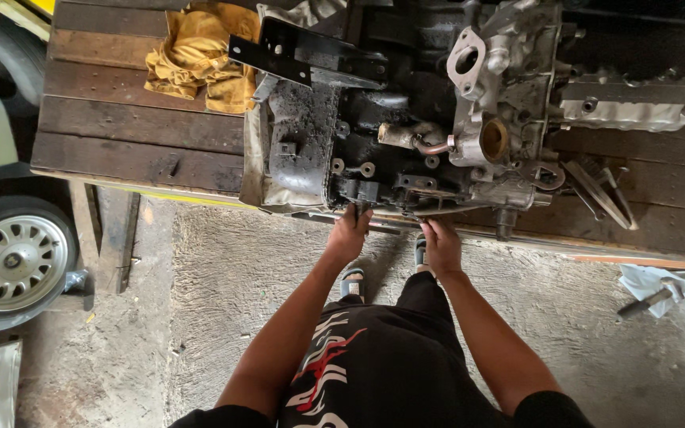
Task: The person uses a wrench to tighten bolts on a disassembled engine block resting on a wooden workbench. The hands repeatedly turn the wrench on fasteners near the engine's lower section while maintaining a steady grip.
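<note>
The engine lies on the wooden bench, directly ahead of both hands and above them in the head view. Its long axis runs left to right, across the line of the forearms, so its near lower edge faces the person. Both hands meet that edge side by side, a short gap between them. The left hand is at the dark, oily part of the block, fingers curled up and around the edge; it appears closed on the casting, though the fingertips are hidden. The right hand sits just beside it, under the lighter aluminium section; its fingers reach up to the edge and are partly hidden, so the firmness of the grip cannot be told. Neither hand is clearly nearer; both are in contact. Far to the left of the left hand, a yellow rag lies on the bench, touching the engine's bracket. Beyond the right hand, a ribbed metal cover rests against the engine's right end.
</note>
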